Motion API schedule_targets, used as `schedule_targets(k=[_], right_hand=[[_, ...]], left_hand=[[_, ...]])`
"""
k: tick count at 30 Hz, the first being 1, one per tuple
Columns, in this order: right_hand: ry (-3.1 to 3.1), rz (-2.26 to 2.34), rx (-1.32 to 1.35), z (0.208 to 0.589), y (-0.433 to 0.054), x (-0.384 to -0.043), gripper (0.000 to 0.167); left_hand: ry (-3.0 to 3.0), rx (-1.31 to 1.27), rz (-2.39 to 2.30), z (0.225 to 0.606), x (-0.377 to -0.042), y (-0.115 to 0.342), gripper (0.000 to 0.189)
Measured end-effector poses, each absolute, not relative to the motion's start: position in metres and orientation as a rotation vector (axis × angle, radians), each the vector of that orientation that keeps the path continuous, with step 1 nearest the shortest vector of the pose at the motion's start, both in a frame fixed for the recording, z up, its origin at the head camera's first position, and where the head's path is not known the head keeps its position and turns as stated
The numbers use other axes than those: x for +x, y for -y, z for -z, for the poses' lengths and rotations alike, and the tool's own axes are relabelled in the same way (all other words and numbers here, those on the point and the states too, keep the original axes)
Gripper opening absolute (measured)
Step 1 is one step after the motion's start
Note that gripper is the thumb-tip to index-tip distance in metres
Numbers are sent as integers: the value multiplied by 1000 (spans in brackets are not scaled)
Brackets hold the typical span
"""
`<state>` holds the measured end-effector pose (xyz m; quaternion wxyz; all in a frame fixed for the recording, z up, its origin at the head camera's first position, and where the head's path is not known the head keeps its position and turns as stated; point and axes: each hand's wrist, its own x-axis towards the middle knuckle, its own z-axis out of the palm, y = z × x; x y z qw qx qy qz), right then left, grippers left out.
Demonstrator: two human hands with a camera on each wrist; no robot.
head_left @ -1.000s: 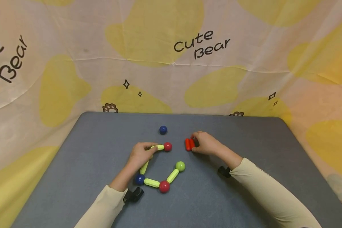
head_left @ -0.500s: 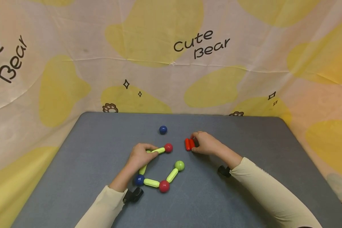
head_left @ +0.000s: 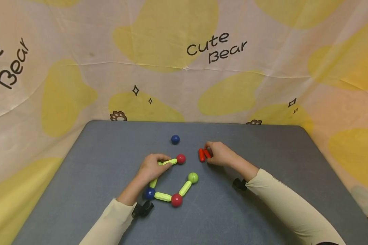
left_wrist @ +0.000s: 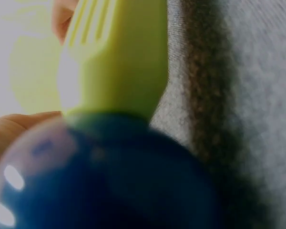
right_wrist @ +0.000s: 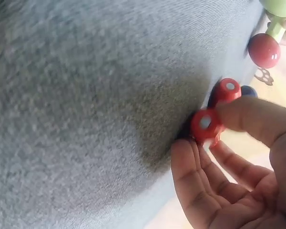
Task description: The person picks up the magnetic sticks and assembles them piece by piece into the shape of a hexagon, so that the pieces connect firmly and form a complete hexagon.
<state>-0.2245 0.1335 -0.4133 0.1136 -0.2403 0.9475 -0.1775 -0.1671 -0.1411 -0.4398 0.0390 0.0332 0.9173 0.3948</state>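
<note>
In the head view my left hand (head_left: 151,168) pinches a yellow-green magnetic rod (head_left: 170,161) with a red ball (head_left: 181,159) on its far end. That rod belongs to an open chain of rods and balls, bending through a blue ball (head_left: 149,193) and a second red ball (head_left: 176,200) to a green ball (head_left: 193,177). The blue ball (left_wrist: 105,181) fills the bottom of the left wrist view. My right hand (head_left: 222,153) holds a red magnetic rod (right_wrist: 206,125) between thumb and fingers. Beside it lies another red rod (head_left: 201,155), their near ends slightly apart.
A loose blue ball (head_left: 175,139) lies farther back on the grey table (head_left: 110,146). Behind the table's far edge hangs a patterned cloth (head_left: 159,51). Each wrist carries a black camera, such as the left one (head_left: 143,209).
The red rod in my right hand has turned, its near end swinging right, away from the other rod. My left hand's rod and red ball have shifted slightly toward me.
</note>
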Motion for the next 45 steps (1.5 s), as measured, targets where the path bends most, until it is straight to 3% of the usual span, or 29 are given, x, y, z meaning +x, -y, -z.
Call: schedule_targets(k=[7,13,34,45], right_hand=[[-2801,634,-665,406,-129,-220,41],[-2749,742,-807,398,-113,-212,33],[-2642,761,-850,411,-86,-209,25],[-2678,807,-936,413,-87,-216,21]], left_hand=[[-2848,196,-1108,440,-167,140,20],[-2857,190,-1108,441,-168,140,19],[-2879,283,-1121,439,-171,140,15],[-2852,312,-1075,421,-181,130,26]])
